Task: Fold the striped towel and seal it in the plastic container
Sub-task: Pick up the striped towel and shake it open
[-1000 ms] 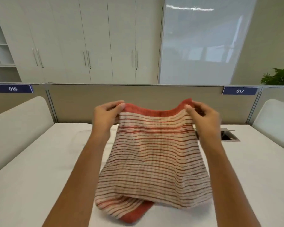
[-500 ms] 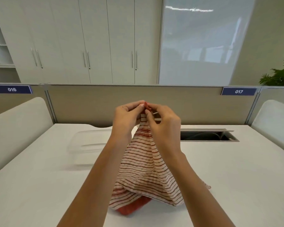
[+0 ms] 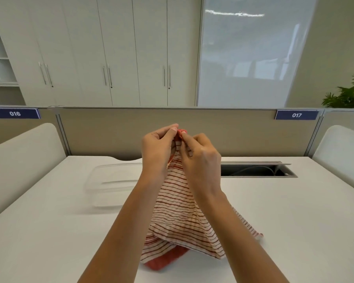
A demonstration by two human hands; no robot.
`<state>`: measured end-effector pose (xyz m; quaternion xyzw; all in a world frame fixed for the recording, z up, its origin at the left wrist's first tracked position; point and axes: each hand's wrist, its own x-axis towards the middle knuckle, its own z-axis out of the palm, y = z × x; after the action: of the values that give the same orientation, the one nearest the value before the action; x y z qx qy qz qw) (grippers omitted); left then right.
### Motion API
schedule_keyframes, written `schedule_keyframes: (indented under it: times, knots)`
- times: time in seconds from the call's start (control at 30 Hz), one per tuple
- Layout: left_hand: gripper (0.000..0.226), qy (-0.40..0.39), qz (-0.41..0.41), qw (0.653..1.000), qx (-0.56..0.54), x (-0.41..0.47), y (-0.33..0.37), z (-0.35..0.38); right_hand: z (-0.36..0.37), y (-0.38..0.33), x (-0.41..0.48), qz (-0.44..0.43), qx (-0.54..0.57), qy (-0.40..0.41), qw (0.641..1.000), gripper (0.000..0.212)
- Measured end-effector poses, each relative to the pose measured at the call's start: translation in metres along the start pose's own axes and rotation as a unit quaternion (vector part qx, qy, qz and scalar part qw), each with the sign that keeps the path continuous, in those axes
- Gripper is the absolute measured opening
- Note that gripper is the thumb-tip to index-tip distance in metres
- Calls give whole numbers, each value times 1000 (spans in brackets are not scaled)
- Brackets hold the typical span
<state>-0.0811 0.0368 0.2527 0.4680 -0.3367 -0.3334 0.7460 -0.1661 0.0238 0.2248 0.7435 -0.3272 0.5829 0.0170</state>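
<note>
White cupboards (image 3: 110,50) fill the wall behind a white table (image 3: 49,231). Above the table's middle hangs the striped towel (image 3: 178,217), its lower folds resting on the tabletop. Left of the towel sits the clear plastic container (image 3: 110,183). Left hand (image 3: 157,148) and right hand (image 3: 200,158) pinch the towel's top corners together.

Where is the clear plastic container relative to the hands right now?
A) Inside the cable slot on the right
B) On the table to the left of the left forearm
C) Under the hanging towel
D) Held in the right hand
B: the clear plastic container rests on the table left of the left hand, while both hands pinch the striped towel.
</note>
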Motion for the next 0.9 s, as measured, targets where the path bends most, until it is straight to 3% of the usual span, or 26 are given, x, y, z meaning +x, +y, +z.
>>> schedule_keyframes:
  times: [0.13,0.27,0.4,0.5,0.6,0.77,0.9]
  knots:
    - [18,1,51,996,69,-3,1,-1,1,4,3,-4,10,-42,999,22]
    - [27,-11,49,992,119,2,9,-8,-9,19,13,78,164,-132,974,29]
    - [24,-50,49,986,148,7,18,-10,-19,34,32,50,164,-126,977,29]
    - [23,-90,125,964,219,6,27,-10,-24,41,48,37,202,-153,967,31]
    - [22,-112,216,931,272,4,38,-9,-30,45,59,26,245,-195,949,19]
    - [24,-76,319,891,315,6,52,-9,-34,49,63,11,291,-234,928,12]
    - [28,-44,358,876,320,9,58,-9,-31,51,54,45,270,-318,908,23]
